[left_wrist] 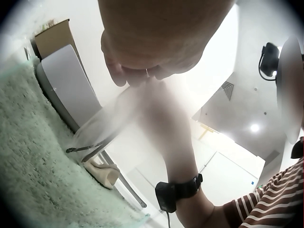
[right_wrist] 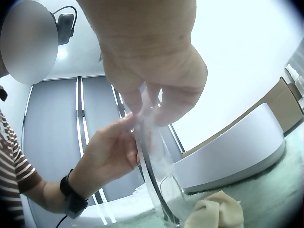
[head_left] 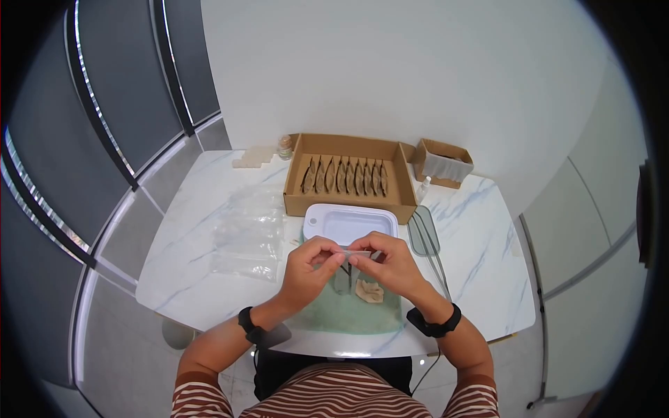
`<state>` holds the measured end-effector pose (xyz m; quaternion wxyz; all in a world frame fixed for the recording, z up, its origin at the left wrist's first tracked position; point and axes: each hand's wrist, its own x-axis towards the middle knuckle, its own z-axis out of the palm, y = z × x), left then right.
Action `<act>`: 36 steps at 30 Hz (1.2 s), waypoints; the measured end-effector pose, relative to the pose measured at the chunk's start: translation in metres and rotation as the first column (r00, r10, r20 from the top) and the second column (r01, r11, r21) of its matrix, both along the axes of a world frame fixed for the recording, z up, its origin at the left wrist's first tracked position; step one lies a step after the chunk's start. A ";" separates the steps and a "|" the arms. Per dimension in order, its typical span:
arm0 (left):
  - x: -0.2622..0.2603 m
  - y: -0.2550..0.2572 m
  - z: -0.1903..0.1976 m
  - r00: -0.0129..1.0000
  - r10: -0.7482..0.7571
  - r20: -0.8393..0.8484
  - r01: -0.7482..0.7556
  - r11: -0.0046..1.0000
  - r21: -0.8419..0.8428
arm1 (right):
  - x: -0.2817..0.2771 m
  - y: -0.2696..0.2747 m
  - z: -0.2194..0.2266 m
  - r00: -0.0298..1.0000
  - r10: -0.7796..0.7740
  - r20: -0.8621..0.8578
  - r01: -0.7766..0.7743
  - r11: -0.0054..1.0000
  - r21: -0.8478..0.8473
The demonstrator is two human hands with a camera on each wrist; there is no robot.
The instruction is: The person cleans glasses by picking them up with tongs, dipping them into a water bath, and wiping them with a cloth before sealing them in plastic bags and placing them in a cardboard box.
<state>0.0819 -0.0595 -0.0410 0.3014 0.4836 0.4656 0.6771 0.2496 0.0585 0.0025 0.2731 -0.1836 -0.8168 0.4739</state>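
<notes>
My left hand point(head_left: 306, 272) and right hand point(head_left: 394, 263) meet over the front of the table. Their thumbs and fingers pinch the top edge of a clear plastic bag point(right_wrist: 166, 164), which hangs down between them. Inside the bag runs a dark, slim, curved piece point(right_wrist: 153, 175) like the arm of a pair of glasses. Beneath, a crumpled beige cloth point(head_left: 369, 291) lies on a pale green fluffy mat point(head_left: 341, 317). Just beyond the hands sits a white plastic tub point(head_left: 315, 233).
Behind the tub, an open cardboard box point(head_left: 348, 204) holds a row of several slim dark-edged items point(head_left: 339, 175). Clear plastic bags point(head_left: 244, 244) are spread at left. A smaller carton point(head_left: 446, 182), spray bottle point(head_left: 424, 188) and grey lid point(head_left: 424, 237) stand or lie right; a jar point(head_left: 285, 148) stands back left.
</notes>
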 end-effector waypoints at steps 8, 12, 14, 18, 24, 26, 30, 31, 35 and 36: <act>0.001 0.001 0.010 0.996 0.024 -0.089 -0.026 1.000 -0.018 | 0.004 0.002 0.002 1.000 -0.010 -0.028 0.011 0.999 0.048; 0.003 0.006 0.022 0.998 0.008 -0.067 -0.010 0.999 -0.035 | 0.018 0.004 0.014 0.998 -0.062 -0.026 0.060 0.996 -0.061; 0.005 0.010 0.032 0.996 0.007 -0.094 -0.009 1.000 -0.029 | 0.026 0.006 0.017 0.996 -0.087 -0.018 0.085 0.992 -0.089; 0.014 0.017 0.039 0.992 -0.021 -0.123 0.017 0.999 -0.037 | 0.045 0.009 0.014 0.990 -0.128 -0.065 0.115 0.977 -0.180; 0.041 0.051 0.059 0.997 -0.060 0.055 0.064 0.996 -0.066 | 0.076 0.010 0.010 0.994 -0.070 0.081 0.081 0.987 -0.140; 0.051 0.069 0.065 0.988 -0.091 0.123 0.102 0.991 -0.090 | 0.087 0.014 0.015 0.989 -0.103 0.101 0.127 0.957 -0.262; 0.074 0.107 0.081 0.963 -0.114 0.243 0.141 0.985 -0.095 | 0.113 0.028 0.022 0.984 -0.178 0.012 0.174 0.945 -0.277; 0.079 0.117 0.083 0.963 -0.116 0.245 0.142 0.986 -0.093 | 0.120 0.031 0.021 0.979 -0.198 0.038 0.201 0.942 -0.270; 0.096 0.149 0.087 0.926 -0.131 0.353 0.192 0.971 -0.144 | 0.144 0.046 0.020 0.963 -0.255 0.087 0.269 0.921 -0.281; 0.100 0.157 0.085 0.919 -0.132 0.371 0.200 0.968 -0.152 | 0.148 0.049 0.020 0.960 -0.268 0.079 0.279 0.909 -0.309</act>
